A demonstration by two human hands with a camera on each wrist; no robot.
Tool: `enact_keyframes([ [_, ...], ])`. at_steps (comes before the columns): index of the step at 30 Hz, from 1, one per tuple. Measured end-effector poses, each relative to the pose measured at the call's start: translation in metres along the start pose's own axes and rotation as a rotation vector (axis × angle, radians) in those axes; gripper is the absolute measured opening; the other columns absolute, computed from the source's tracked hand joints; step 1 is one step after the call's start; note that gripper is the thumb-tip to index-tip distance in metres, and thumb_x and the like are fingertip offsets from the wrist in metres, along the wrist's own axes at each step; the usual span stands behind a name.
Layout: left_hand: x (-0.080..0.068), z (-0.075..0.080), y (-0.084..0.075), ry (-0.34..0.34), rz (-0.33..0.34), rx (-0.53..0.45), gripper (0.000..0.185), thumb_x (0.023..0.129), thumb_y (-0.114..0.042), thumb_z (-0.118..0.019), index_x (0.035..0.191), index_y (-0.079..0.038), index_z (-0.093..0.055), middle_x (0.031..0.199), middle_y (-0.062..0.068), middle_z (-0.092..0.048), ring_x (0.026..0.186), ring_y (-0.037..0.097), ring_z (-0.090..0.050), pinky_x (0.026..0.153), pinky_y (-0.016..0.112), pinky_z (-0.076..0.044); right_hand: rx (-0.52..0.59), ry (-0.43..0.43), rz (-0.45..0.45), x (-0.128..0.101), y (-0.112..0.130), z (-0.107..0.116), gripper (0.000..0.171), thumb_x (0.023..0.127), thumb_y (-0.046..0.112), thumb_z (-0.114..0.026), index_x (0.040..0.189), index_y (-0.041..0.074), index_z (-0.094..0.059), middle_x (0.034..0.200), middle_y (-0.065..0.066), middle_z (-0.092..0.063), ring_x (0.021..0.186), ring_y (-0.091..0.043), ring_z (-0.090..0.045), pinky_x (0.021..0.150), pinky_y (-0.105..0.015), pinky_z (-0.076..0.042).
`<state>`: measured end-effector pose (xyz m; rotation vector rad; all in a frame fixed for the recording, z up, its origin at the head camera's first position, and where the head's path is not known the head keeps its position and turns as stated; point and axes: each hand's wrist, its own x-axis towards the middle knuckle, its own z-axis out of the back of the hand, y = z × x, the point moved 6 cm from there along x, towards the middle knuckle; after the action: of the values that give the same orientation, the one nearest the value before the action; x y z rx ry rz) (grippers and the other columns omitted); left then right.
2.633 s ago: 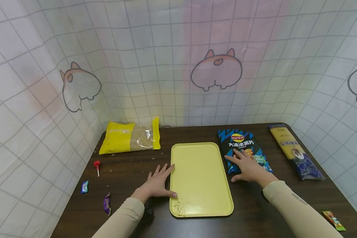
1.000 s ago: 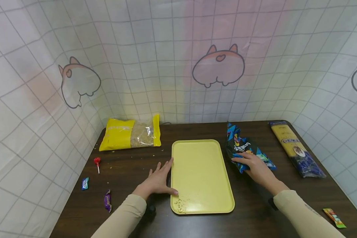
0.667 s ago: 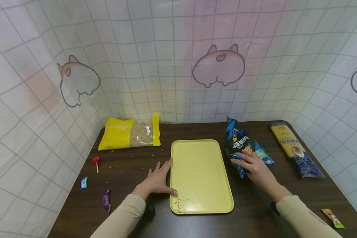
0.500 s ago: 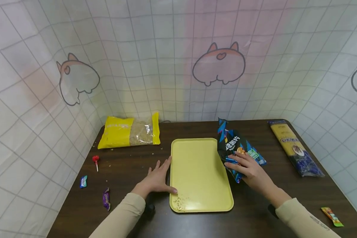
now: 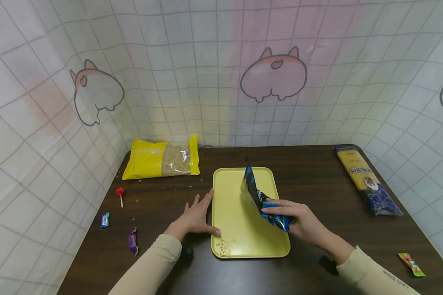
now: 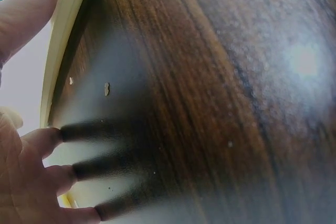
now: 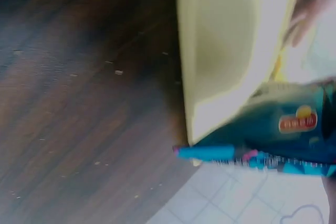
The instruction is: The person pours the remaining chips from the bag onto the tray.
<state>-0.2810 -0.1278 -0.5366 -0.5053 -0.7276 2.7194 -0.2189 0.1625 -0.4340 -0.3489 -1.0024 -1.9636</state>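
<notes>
My right hand (image 5: 300, 217) grips a dark blue chip bag (image 5: 253, 185), fingers across its near end. The bag is held edge-up above a yellow tray (image 5: 227, 209), so most of its printed front is turned from the head view. In the right wrist view the bag's red logo shows, and its top edge overlaps the tray's corner. Spread along the tray's left side is my left hand (image 5: 193, 221), its thumb on the rim and its fingers straight. The left wrist view shows the thumb (image 6: 26, 17) against the tray's pale edge.
A yellow bag with a clear window (image 5: 162, 159) lies at the back left. Below it are a red lollipop (image 5: 120, 192), a blue wrapped candy (image 5: 105, 220) and a purple one (image 5: 133, 241). Rightward lie a yellow-blue packet (image 5: 367, 180) and a small orange-green packet (image 5: 411, 264).
My right hand has taken hold of the chip bag, lifted it from the table right of the tray and carried it left over the tray. The left hand has stayed at the tray's edge.
</notes>
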Motion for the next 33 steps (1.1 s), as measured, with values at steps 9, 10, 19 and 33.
enact_keyframes([
  [9,-0.001,0.000,-0.001,0.008,0.001,-0.004,0.139,0.067,-0.052,-0.094,0.167,-0.017,-0.004,0.171,0.013,-0.021,0.157,0.049,-0.008,0.117,0.077,-0.010,0.167,0.056,-0.277,0.009,-0.023,0.011,0.053,0.081,-0.008,-0.080,0.128,0.015,-0.073,0.130,-0.004,-0.071,0.122,0.007,-0.057,0.095,-0.018,-0.053],
  [10,-0.001,0.001,-0.001,0.009,0.001,-0.003,0.139,0.067,-0.052,-0.094,0.167,-0.017,-0.004,0.171,0.013,-0.021,0.157,0.048,-0.008,0.117,0.077,-0.010,0.174,0.062,-0.291,0.010,-0.025,0.012,0.052,0.083,-0.005,-0.080,0.130,0.015,-0.072,0.130,-0.002,-0.070,0.121,0.006,-0.059,0.094,-0.019,-0.054],
  [19,-0.001,0.002,-0.002,0.015,0.001,0.001,0.139,0.068,-0.052,-0.094,0.167,-0.016,-0.003,0.171,0.015,-0.021,0.157,0.050,-0.008,0.116,0.078,-0.011,0.310,0.075,-0.426,0.020,-0.039,0.026,0.047,0.091,0.004,-0.075,0.137,0.005,-0.065,0.125,0.020,-0.066,0.097,-0.004,-0.067,0.079,-0.024,-0.059],
  [33,0.000,0.000,-0.001,0.020,0.010,0.007,0.139,0.068,-0.053,-0.093,0.167,-0.018,-0.002,0.171,0.015,-0.020,0.157,0.048,-0.007,0.117,0.078,-0.010,0.369,0.151,-0.568,0.024,-0.061,0.035,0.048,0.097,0.011,-0.071,0.142,0.004,-0.059,0.120,-0.009,-0.061,0.043,-0.012,-0.032,0.041,-0.030,-0.032],
])
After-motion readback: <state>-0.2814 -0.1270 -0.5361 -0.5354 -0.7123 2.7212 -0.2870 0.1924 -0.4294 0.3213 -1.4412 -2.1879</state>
